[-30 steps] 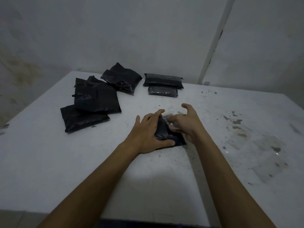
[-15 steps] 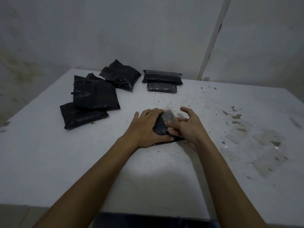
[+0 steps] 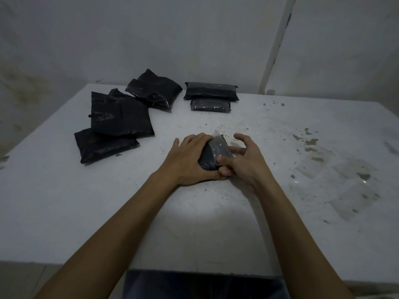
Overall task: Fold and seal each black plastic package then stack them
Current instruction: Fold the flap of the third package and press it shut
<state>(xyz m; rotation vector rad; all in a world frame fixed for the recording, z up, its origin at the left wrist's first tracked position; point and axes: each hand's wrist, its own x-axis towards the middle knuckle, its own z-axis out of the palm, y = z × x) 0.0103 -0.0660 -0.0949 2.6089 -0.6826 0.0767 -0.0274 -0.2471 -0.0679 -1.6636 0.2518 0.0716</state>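
Centrally, on the scuffed white tabletop (image 3: 216, 229), a small black plastic package (image 3: 212, 155) lies between both hands. Left hand (image 3: 190, 160) lies over its left side, fingers curled round the far edge, thumb along the near edge, gripping it down. Right hand (image 3: 244, 162) at its right side: forefinger pressed on a greyish flap (image 3: 220, 145) on top of the package, thumb tucked at the near corner, remaining fingers spread and lifted off.

Far left: three loose black plastic bags, one flat bag (image 3: 101, 145) nearest, a second bag (image 3: 119, 117) overlapping its far edge, a third crumpled bag (image 3: 154, 91) beyond to the right. Far centre: a long folded black package (image 3: 211, 91) by the wall, a shorter folded black package (image 3: 210, 105) just in front, touching or nearly so; cannot tell. Brown stains (image 3: 311, 143) and clear film patches on the right of the table.
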